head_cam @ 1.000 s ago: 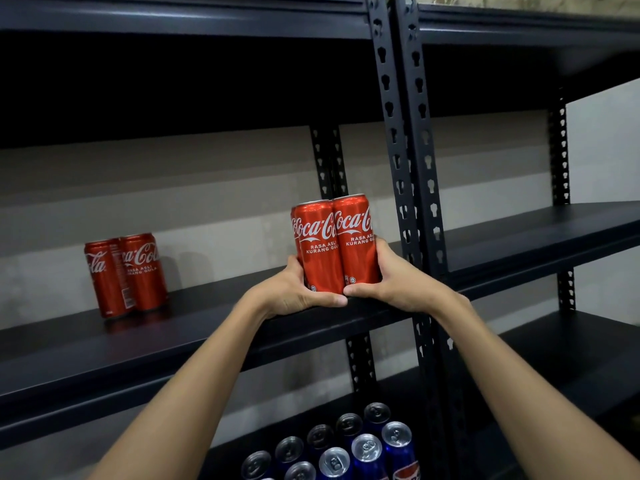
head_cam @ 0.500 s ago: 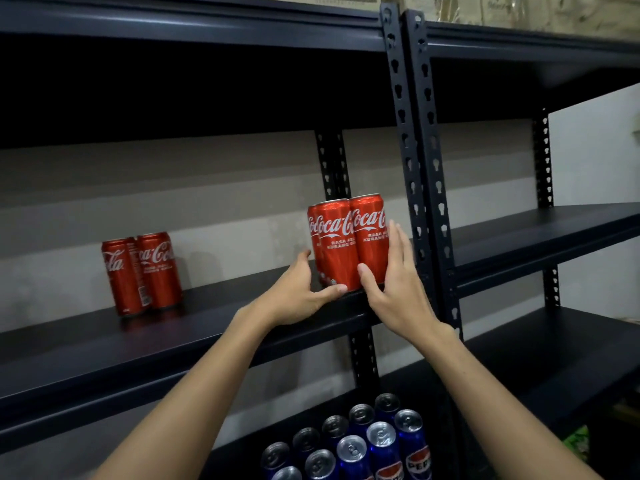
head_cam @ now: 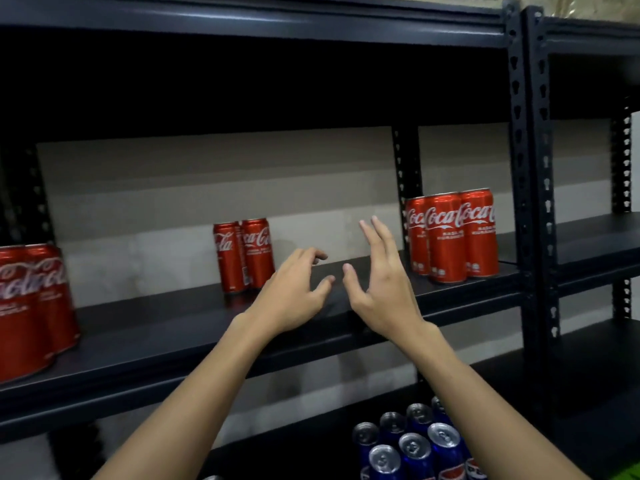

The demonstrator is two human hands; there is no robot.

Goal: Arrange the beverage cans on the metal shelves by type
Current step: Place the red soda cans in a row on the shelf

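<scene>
The shelf (head_cam: 145, 337) carries three groups of red cans. The largest-looking group (head_cam: 33, 306) stands at the left end, near the front edge. A cluster (head_cam: 452, 235) stands at the right end, beside the upright (head_cam: 530, 188). A pair (head_cam: 244, 254) stands mid-shelf, toward the rear edge. Blue cans (head_cam: 412, 445) occupy the level below. The left hand (head_cam: 294, 294) and right hand (head_cam: 381, 289) hover above the front edge between pair and cluster, both empty, fingers spread and relaxed. Judged step: between placements. Next move probably requires gripping the pair and closing it up against another red group.
</scene>
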